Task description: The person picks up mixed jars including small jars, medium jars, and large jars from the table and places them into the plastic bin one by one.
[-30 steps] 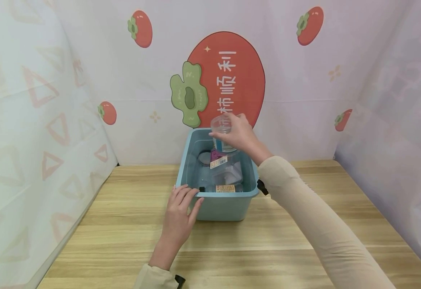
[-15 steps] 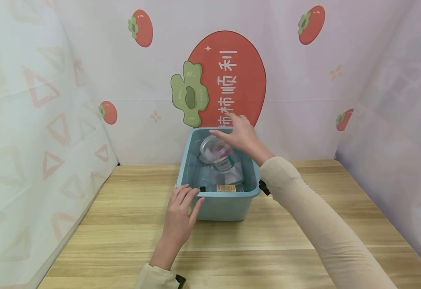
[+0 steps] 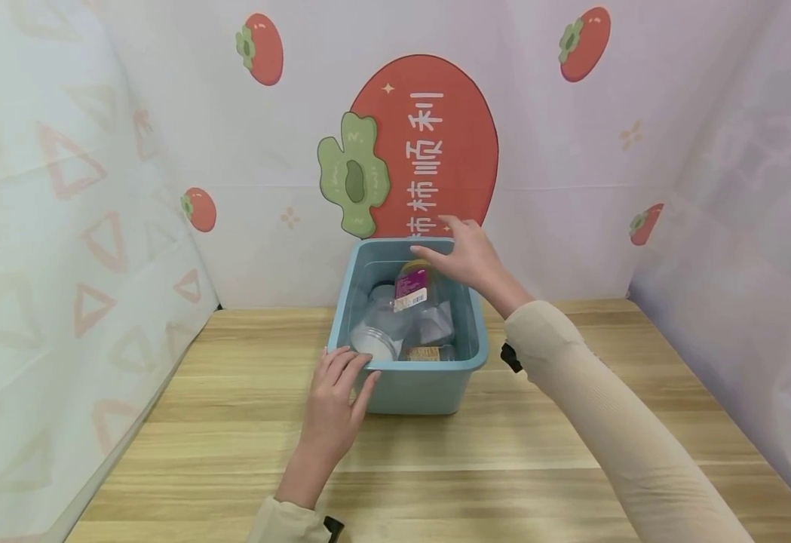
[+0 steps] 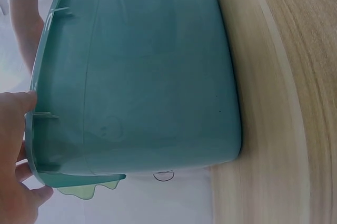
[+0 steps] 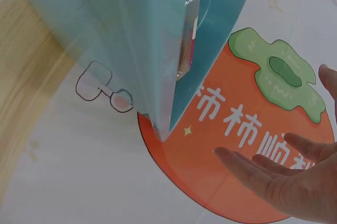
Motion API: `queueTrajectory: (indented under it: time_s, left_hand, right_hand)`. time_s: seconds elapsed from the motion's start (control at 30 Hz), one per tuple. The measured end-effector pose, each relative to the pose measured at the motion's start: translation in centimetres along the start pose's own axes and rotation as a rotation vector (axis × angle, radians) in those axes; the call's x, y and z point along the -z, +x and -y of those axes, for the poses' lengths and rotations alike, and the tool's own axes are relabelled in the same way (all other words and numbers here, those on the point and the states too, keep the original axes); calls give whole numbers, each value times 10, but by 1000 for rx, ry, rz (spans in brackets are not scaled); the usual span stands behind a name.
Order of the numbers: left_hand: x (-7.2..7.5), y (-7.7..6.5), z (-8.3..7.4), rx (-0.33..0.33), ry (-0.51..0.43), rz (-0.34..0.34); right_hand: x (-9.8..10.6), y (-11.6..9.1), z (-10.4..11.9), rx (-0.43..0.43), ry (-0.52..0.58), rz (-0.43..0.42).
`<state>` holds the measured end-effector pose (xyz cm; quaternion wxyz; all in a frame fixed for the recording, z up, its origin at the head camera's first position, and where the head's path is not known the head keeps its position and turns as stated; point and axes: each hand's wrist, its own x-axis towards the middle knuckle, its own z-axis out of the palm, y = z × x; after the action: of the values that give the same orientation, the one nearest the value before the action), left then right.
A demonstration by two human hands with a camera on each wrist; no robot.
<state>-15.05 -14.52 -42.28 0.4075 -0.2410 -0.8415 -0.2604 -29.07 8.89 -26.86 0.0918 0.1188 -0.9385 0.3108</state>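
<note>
A blue plastic bin (image 3: 417, 392) stands on the table with several clear containers inside. My left hand (image 3: 334, 400) grips its front left corner, fingers over the rim and thumb outside; the left wrist view shows the same hand (image 4: 16, 155) at the rim beside the bin's wall (image 4: 152, 87). My right hand (image 3: 466, 256) is over the bin's back right part with fingers spread, holding nothing. In the right wrist view that hand (image 5: 289, 182) is likewise bare. A clear plastic jar (image 3: 376, 343) lies tilted inside the front left corner, near my left fingertips.
Beside the jar in the bin are a container with a purple label (image 3: 412, 283), a clear box-like piece (image 3: 434, 324) and an item with an orange label (image 3: 424, 354). A wooden table (image 3: 205, 422) carries the bin, and a printed cloth (image 3: 544, 151) hangs close behind it.
My right hand has let go of the clear jar, which dropped into the bin and came to rest at its front left. That hand moved slightly right; the left stayed on the rim.
</note>
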Motion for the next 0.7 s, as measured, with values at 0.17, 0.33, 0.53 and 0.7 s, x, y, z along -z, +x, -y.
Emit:
queueTrajectory:
  time_s: [0.17,0.33,0.53,0.7]
  left_hand:
    - [4,1,0,-10,29,10]
    - [5,3,0,-39,33,2]
    - [7,14,-3,-51,26,-27]
    - [12,24,-5,-20,27,31]
  right_hand:
    - [1,-4,-4,22,10,-3]
    - [2,-10,-12,20,19,-15]
    - [3,-16,-19,10,11,-22]
    - [3,-20,-25,-10,11,-19]
